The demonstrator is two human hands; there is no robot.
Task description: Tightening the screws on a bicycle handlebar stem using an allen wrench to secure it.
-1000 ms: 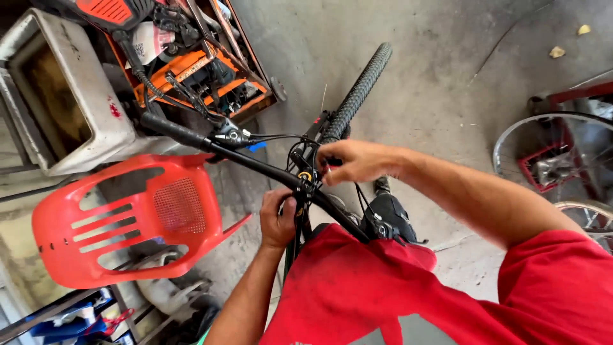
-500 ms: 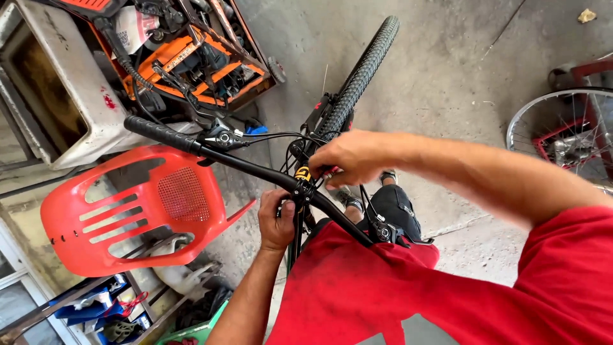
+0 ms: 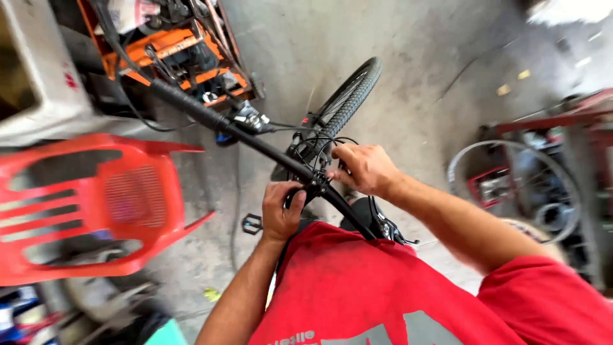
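I look down on a bicycle with a black handlebar [image 3: 255, 142] and a knobby front tyre [image 3: 350, 101] pointing away from me. My left hand [image 3: 280, 211] is wrapped around the stem [image 3: 311, 185] just below the bar's middle. My right hand [image 3: 363, 167] rests on top of the stem clamp with its fingers curled there; whether it holds a small tool is hidden. A black grip [image 3: 185, 102] and brake lever [image 3: 250, 120] sit on the bar's left end. My red shirt [image 3: 383, 287] covers the frame below.
A red plastic chair [image 3: 96, 204] lies on its side at the left. An orange metal rack [image 3: 179, 45] with parts stands behind it, beside a white bin [image 3: 38, 83]. A loose wheel rim [image 3: 511, 191] and a red stand [image 3: 549, 121] are at the right. A pedal [image 3: 251, 223] shows on the concrete floor.
My view has swung left and dropped, so the bike sits more centred. Both hands stay at the stem; the handlebar has turned slightly.
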